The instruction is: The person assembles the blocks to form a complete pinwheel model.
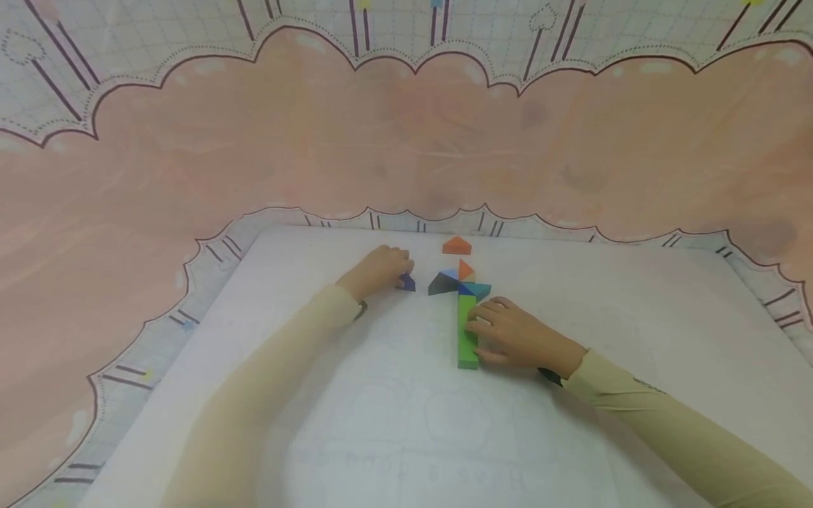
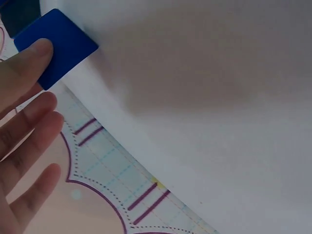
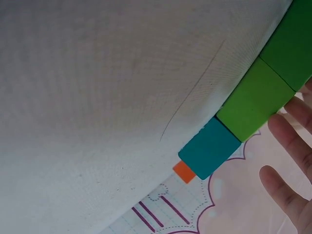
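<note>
My left hand (image 1: 377,271) pinches a blue block (image 2: 63,51), the thumb against its flat face; the other fingers spread below it. A small gap separates this block from a pinwheel of triangular blocks with a dark one (image 1: 443,286), an orange one (image 1: 466,271) and a teal one (image 1: 483,290). Below the pinwheel, like a stem, runs a row of green blocks (image 1: 467,356). My right hand (image 1: 517,335) touches the row's right side with its fingertips. In the right wrist view, a light green block (image 3: 256,100) adjoins a darker green one (image 3: 287,44).
A separate orange triangular block (image 1: 456,246) lies beyond the pinwheel, near the far edge of the white tabletop (image 1: 603,296). Around the table spreads a pink cloth (image 1: 381,141) with scalloped cloud outlines. Faint marks show on the near part of the tabletop.
</note>
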Tool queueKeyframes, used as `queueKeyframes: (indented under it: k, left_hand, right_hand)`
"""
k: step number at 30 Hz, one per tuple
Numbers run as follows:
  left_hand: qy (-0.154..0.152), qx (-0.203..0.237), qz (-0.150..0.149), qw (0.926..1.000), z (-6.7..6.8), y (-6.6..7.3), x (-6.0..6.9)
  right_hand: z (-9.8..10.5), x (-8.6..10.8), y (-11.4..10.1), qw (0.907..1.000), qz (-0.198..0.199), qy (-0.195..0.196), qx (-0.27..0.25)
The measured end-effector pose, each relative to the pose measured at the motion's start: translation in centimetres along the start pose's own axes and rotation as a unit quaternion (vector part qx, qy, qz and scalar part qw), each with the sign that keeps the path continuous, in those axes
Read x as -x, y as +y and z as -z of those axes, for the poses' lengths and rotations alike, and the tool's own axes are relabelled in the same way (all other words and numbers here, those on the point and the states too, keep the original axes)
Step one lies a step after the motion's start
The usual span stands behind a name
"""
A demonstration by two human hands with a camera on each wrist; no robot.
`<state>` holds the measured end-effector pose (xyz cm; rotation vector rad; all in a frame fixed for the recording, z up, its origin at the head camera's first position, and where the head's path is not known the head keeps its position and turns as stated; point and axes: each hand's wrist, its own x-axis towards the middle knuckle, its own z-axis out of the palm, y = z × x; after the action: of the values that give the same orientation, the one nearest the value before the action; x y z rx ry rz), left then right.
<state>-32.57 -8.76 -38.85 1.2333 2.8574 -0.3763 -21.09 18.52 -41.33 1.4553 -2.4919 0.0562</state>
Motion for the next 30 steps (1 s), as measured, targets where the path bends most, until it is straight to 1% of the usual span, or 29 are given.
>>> queueKeyframes:
  k: [5, 8, 11, 14, 18, 22, 27, 30]
  left_hand:
    - [-0.007, 0.0, -0.013, 0.9999, 0.3, 1.1, 0.7]
    - [-0.003, -0.003, -0.025, 0.9997, 0.5, 1.8, 1.0]
    - [0.004, -0.006, -0.034, 0.9994, 0.6, 2.4, 1.1]
    - [0.003, -0.004, -0.038, 0.9993, 0.8, 3.1, 1.1]
    - [0.004, 0.007, -0.044, 0.999, 1.1, 4.0, 0.9]
    - [0.013, 0.011, -0.048, 0.9987, 0.9, 4.6, 0.3]
    - [0.028, 0.018, -0.048, 0.9983, 0.5, 5.3, -0.5]
    - [0.029, 0.02, -0.047, 0.9983, 0.5, 5.6, -0.8]
  right_hand:
    - [-0.2, 0.0, 0.0, 0.9999, 0.007, 0.01, 0.006]
    - [-0.1, -0.1, 0.0, 0.9999, 0.008, 0.014, 0.006]
    - [-0.1, -0.1, 0.0, 0.9999, 0.005, 0.009, 0.005]
    - [0.1, -0.1, 0.0, 1.0, -0.001, -0.002, 0.0]
    - [0.3, -0.2, -0.1, 0.9998, -0.011, -0.016, -0.007]
    - [0.3, -0.1, -0.1, 0.9997, -0.014, -0.02, -0.008]
    - [0.0, -0.1, 0.0, 1.0, -0.003, -0.004, -0.001]
    - [0.0, 0.0, -0.1, 1.0, 0.001, 0.002, 0.0]
